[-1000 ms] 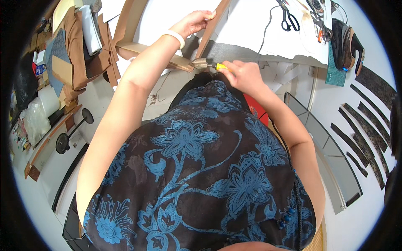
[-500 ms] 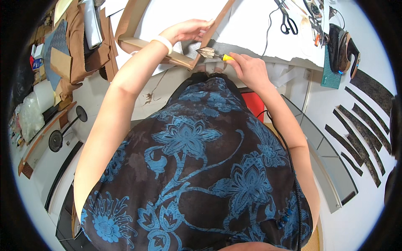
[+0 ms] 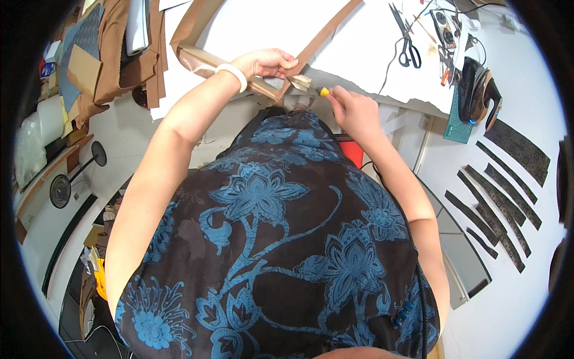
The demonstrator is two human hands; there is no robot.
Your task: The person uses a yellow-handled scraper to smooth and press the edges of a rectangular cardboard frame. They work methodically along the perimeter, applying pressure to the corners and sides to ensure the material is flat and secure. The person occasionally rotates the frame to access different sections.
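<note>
My right hand is closed round the yellow handle of a small tool with a pointed, trowel-like metal head. That head lies against the corner of a brown strip frame, at the table's near edge. Beside the corner, my left hand is closed with thumb and fingertips at the slanting strip's inner edge. Its lower fingers are partly hidden. A pale bangle circles my left wrist. Another folded brown band runs from the corner to the left, partly behind my left wrist.
Black scissors lie on the white table at the right. Beyond them stand an iron and a green cutting mat. Several dark patterned strips lie farther right. Brown material is piled at the far left.
My left hand has come down along the slanting strip toward the corner. The tool's head has shifted slightly and turned against the strip. The whole view has also shifted a little.
</note>
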